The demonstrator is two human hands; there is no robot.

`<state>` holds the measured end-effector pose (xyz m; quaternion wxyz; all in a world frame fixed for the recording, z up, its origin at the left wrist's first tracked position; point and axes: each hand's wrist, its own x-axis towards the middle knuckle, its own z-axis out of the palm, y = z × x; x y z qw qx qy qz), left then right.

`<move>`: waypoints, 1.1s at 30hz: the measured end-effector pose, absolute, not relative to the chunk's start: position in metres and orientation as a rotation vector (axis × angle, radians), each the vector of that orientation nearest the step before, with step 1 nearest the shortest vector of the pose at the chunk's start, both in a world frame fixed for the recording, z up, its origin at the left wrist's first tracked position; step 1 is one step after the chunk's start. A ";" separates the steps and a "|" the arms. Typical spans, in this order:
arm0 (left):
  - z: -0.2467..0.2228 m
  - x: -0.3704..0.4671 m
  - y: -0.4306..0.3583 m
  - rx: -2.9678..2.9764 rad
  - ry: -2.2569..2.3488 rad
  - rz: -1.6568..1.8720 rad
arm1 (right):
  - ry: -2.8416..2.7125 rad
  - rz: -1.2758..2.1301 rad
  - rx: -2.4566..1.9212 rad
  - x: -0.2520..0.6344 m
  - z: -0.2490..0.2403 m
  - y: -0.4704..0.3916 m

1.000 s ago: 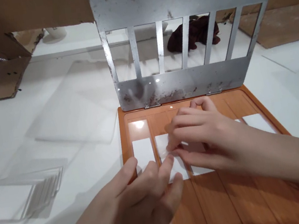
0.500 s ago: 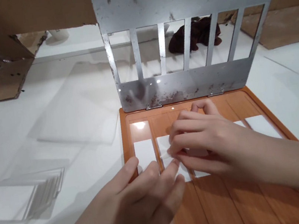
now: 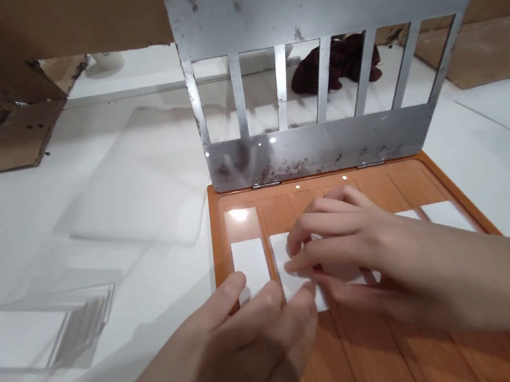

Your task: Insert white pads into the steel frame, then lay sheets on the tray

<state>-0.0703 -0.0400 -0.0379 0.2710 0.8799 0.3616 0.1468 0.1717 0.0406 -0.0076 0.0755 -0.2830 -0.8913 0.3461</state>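
Note:
An orange board [image 3: 373, 358] with grooved lanes lies in front of me, and flat white rectangular pieces rest across it in a row. My left hand [image 3: 261, 330] has its fingers spread over the leftmost white piece [image 3: 251, 265]. Its farther fingertips touch the lower edge of the second white piece [image 3: 281, 244]. My right hand [image 3: 359, 245] arches over the middle of the row, fingers bent and tips resting on that second piece. Its thumb is apart from the index finger. Pieces under the right palm are mostly hidden; another white piece [image 3: 448, 216] shows at the right.
A slotted metal plate [image 3: 325, 145] stands raised on hinges at the board's back edge. At left lie stacked clear sheets [image 3: 81, 328] and a translucent sheet [image 3: 140, 189]. Cardboard walls [image 3: 95, 17] surround the white table [image 3: 97, 128]. Behind the slots sits a dark cloth-like bundle [image 3: 339, 66].
My right hand has shifted slightly down, and its fingertips have spread a little on the second white piece. My left hand stays nearly in place. The view has moved slightly.

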 end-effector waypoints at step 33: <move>-0.020 -0.062 -0.041 2.874 0.978 0.373 | -2.593 0.966 -1.027 0.152 -0.016 -0.001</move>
